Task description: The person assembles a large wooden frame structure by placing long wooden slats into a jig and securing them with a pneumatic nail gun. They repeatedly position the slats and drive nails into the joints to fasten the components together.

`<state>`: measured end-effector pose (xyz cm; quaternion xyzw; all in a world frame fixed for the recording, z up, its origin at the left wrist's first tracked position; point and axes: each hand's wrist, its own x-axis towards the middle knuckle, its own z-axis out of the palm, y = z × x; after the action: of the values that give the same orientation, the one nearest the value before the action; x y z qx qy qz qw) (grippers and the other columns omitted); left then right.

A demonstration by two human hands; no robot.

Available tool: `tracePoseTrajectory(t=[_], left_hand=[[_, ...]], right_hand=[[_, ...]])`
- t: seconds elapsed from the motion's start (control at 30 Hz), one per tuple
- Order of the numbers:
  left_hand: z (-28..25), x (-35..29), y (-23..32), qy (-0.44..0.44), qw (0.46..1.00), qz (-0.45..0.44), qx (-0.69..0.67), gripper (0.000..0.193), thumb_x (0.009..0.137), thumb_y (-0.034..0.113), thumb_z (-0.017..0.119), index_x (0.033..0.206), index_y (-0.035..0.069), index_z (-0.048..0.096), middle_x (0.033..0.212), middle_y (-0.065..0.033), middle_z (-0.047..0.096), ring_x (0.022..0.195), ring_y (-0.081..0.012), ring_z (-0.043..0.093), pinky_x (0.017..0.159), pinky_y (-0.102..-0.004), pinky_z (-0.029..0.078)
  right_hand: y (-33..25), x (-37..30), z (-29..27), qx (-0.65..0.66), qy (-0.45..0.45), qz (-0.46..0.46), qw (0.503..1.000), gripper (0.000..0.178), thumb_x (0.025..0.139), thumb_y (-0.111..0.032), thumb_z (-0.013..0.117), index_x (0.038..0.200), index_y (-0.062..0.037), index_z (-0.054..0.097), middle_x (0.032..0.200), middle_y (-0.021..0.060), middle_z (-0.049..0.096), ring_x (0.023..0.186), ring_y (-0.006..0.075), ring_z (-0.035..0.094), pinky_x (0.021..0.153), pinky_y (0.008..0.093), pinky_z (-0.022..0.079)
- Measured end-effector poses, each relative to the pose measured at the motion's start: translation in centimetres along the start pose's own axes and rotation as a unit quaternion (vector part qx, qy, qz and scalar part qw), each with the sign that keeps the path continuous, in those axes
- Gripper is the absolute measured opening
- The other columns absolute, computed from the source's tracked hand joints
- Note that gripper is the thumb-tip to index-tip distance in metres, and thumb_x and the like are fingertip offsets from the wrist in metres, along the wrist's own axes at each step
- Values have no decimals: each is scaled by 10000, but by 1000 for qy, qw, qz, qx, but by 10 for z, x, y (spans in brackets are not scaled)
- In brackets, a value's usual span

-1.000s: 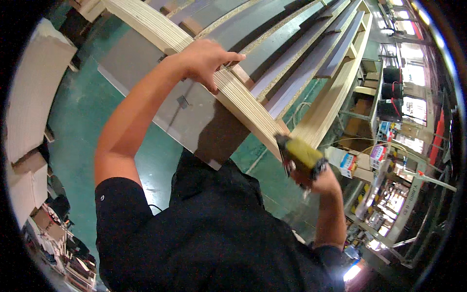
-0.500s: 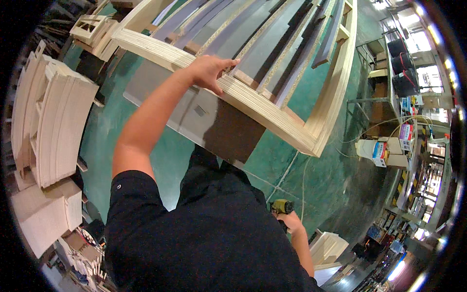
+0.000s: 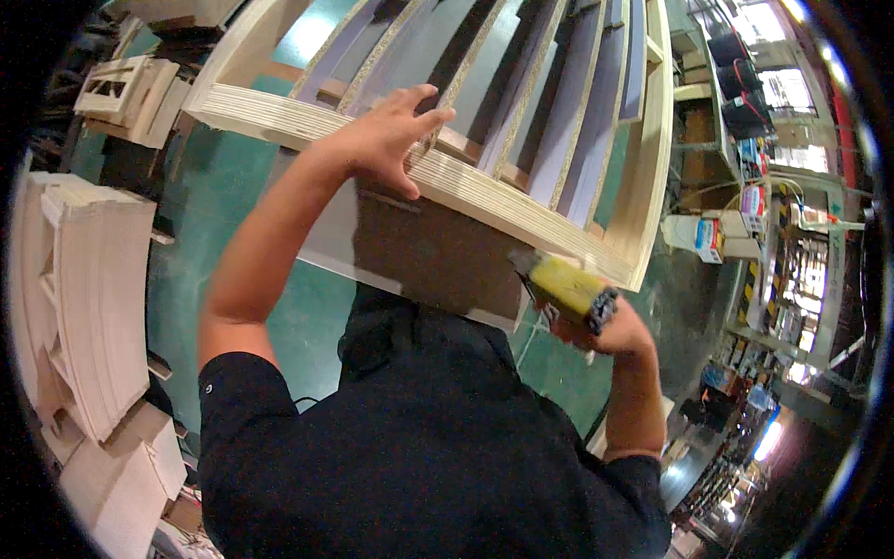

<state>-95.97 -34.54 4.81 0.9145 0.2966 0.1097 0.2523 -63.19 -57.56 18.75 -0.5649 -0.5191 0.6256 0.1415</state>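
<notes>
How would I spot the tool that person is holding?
Find the pale wooden frame across the top. Near its lower right corner, the right hand grips the tool. Its yellow body with dark ends sets it apart from the frame and green floor.

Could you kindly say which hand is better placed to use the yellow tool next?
Likely the right: the right hand holds the yellow tool, while the left hand is spread at the wooden rail and holds no tool.
</notes>
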Motion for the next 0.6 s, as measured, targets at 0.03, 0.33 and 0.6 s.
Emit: tracePoseTrajectory(t=[0.03,0.33,0.6], left_hand=[[-3,2,-6,-16,1000,1,-12,1292,500,340,1001,1600,149,350,1668,-269,198,1506,-491,269,1233,-517,306],[-1,14,-27,-79,996,17,-21,1244,548,324,982,1586,95,337,1649,-258,262,1444,-455,408,1166,-479,424],[-12,20,-26,-148,988,-15,-36,1094,599,364,950,1512,107,404,1359,-112,593,1249,-360,599,942,-505,550]], right_hand=[[-16,19,0,-68,-20,-38,997,472,769,-88,804,1213,-38,651,1054,80,721,952,191,663,881,363,539],[-107,146,-8,-218,-58,-5,974,396,786,-47,754,1174,-23,675,946,41,733,863,125,662,734,283,540],[-94,212,-21,-228,-78,61,969,368,770,-81,751,1118,-9,658,924,80,724,811,170,650,739,340,552]])
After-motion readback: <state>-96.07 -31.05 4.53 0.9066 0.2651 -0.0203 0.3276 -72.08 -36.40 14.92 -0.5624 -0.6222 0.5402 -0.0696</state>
